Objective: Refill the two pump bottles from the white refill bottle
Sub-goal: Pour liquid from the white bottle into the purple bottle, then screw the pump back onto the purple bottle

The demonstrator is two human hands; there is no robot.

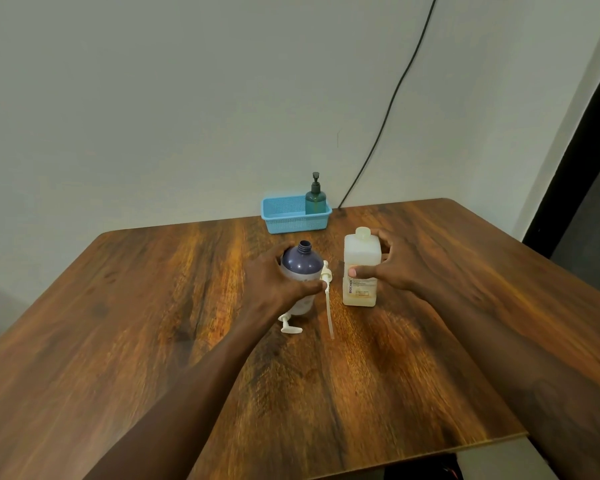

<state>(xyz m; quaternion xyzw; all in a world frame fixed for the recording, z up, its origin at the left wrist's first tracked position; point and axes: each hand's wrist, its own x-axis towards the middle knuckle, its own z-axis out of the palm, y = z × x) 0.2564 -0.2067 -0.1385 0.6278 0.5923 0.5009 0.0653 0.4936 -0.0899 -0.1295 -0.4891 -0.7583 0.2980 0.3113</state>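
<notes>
The left hand (274,275) wrapped the uncapped purple pump bottle (300,271) on the table (153,306), while the right hand (392,265), fingers apparently closed on the capped white refill bottle (359,271), needed a firm, upright hold before uncapping

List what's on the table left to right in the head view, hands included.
Left hand → purple bottle → pump head with tube → white refill bottle → right hand.

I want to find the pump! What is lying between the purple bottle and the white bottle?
The head view shows the white pump, its tube on the table, between the purple bottle and white refill bottle.
</notes>
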